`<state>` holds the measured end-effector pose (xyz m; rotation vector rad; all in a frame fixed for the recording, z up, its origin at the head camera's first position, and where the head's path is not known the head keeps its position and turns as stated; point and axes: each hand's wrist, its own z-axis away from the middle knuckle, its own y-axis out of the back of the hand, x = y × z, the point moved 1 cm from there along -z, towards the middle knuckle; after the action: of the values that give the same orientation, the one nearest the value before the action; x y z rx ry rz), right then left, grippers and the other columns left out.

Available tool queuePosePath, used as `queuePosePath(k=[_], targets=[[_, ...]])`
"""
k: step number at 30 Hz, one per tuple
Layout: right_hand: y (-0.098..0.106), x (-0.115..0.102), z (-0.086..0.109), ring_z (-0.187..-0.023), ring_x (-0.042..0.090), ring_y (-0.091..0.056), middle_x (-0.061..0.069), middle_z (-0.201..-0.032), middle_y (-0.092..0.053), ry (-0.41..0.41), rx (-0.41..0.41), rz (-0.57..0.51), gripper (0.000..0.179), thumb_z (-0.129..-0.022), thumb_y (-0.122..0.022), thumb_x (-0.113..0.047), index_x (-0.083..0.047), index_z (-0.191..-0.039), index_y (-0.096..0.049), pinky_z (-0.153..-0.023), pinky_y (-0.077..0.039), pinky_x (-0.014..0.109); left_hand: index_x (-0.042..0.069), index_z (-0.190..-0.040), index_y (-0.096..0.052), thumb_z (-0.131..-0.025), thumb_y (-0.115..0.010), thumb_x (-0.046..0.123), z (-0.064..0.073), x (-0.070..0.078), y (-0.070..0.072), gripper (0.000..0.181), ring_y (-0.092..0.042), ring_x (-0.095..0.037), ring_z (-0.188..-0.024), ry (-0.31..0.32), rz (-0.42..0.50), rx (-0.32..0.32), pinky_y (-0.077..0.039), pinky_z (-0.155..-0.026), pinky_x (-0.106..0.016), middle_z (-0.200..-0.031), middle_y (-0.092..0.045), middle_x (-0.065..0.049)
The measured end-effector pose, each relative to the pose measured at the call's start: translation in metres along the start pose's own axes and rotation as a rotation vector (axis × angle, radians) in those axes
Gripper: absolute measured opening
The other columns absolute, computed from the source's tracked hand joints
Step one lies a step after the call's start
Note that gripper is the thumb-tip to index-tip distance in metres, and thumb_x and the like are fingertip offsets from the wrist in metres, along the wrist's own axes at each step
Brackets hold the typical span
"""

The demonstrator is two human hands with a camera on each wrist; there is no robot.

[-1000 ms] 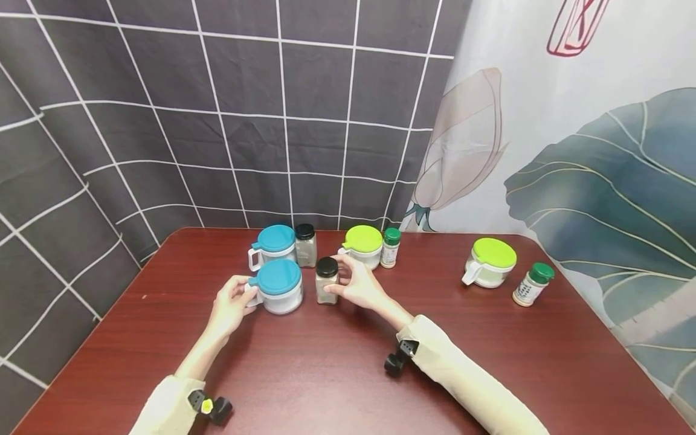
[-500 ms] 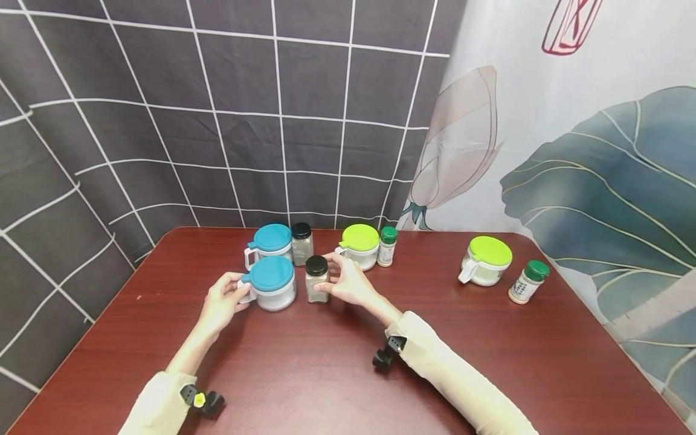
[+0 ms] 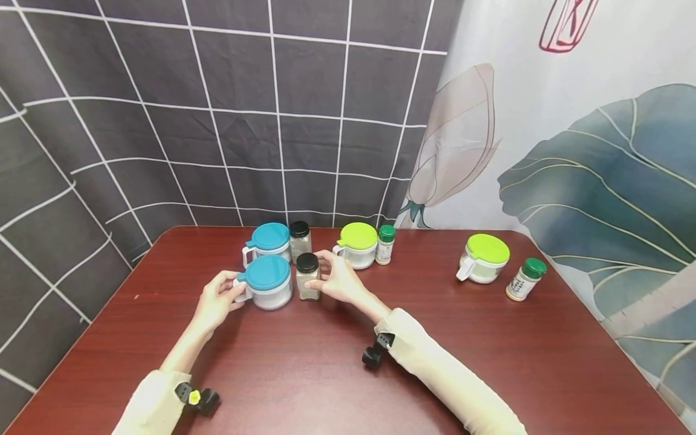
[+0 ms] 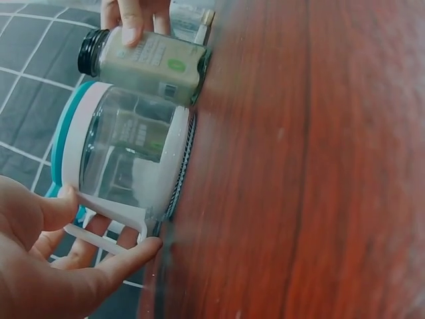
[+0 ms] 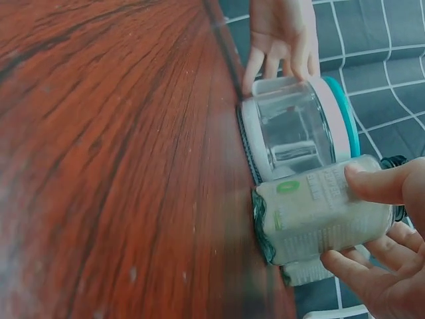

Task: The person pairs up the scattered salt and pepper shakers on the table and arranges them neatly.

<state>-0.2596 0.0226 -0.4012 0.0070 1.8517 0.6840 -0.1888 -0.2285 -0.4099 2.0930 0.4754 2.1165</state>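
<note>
My left hand (image 3: 214,302) grips the white handle of a clear seasoning jar with a blue lid (image 3: 266,281), which stands upright on the table. In the left wrist view, the thumb lies on top of the handle (image 4: 109,209) and fingers pass behind it. My right hand (image 3: 345,281) holds an upright square spice bottle with a black cap (image 3: 308,283), thumb on the near side and fingers round the far side. The bottle (image 5: 319,212) stands close beside the jar's right side. Behind them are a second blue-lidded jar (image 3: 270,237) and another black-capped bottle (image 3: 300,243).
A green-lidded jar (image 3: 357,241) and a green-capped shaker (image 3: 385,244) stand at the back, just beyond my right hand. Another green-lidded jar (image 3: 486,257) and shaker (image 3: 525,280) are farther right. A dark checked cloth (image 3: 228,139) hangs behind the table (image 3: 304,374).
The spice bottle has slid left with my right hand, narrowing its gap to the front blue-lidded jar. That jar has shifted slightly left with my left hand. The head view has turned slightly.
</note>
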Motion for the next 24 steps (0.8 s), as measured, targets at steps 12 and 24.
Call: queuePosePath(k=[12,24], targets=[[-0.011,-0.007,-0.009,-0.110,0.029,-0.065,0.019,-0.118,-0.066,-0.006,-0.005,0.044,0.050,-0.075,-0.079,-0.003,0.003,-0.119,-0.056,-0.089,-0.054,0.034,-0.005,-0.124,-0.047,-0.098,-0.051,0.010,-0.003,-0.001,0.004,0.030,-0.058,0.007,-0.082,0.008,0.016,0.010,-0.057,-0.081,-0.032,-0.104,-0.062,-0.006],[-0.015,-0.009,-0.012,-0.109,0.029,-0.065,0.019,-0.119,-0.066,-0.011,0.015,0.077,0.051,-0.076,-0.078,-0.004,0.003,-0.121,-0.055,-0.090,-0.054,0.035,-0.005,-0.123,-0.050,-0.095,-0.058,0.010,-0.007,0.001,0.007,0.032,-0.060,0.006,-0.081,-0.008,-0.018,0.029,-0.057,-0.079,-0.033,-0.107,-0.065,-0.014]])
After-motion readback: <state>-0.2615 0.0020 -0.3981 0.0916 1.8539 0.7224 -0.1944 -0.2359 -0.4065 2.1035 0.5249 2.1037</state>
